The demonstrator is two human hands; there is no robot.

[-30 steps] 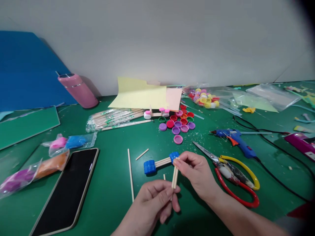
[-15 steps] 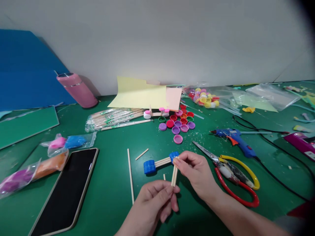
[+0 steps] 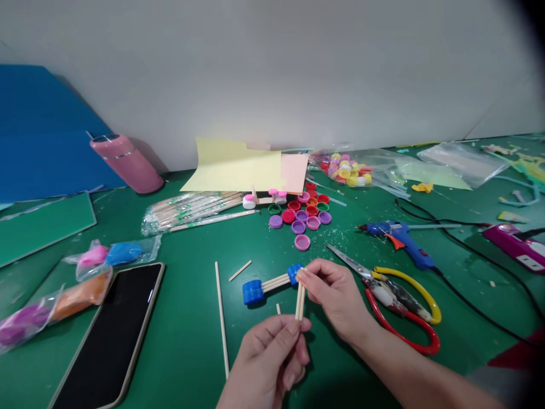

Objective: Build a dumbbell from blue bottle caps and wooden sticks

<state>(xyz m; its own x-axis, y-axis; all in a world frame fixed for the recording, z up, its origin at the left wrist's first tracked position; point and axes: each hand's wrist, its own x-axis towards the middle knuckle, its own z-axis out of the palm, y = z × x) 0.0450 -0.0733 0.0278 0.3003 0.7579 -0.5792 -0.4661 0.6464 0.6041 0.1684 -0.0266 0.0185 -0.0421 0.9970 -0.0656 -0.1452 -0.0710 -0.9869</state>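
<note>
Two short wooden sticks point(image 3: 300, 301) stand side by side between my hands. My left hand point(image 3: 275, 352) pinches their lower ends between thumb and fingers. At their upper ends, my right hand point(image 3: 330, 289) is closed with thumb and fingertips. Just behind my right fingertips is a small piece of blue bottle caps joined by sticks point(image 3: 276, 282); its right cap is partly covered by my fingers, and I cannot tell if they touch it. A long stick point(image 3: 222, 318) and two short pieces, one a stick offcut point(image 3: 240, 270), lie on the green table nearby.
Scissors point(image 3: 387, 295) and a blue glue gun point(image 3: 398, 241) with its cord lie to the right. Loose coloured caps point(image 3: 302, 242) and bagged sticks point(image 3: 191, 210) are behind. A phone point(image 3: 110, 335), clay packets point(image 3: 80, 295) and a pink bottle point(image 3: 128, 162) are at left.
The view has shifted slightly, so the table things appear a little further left. Both hands keep their hold on the two sticks, with hardly any other movement.
</note>
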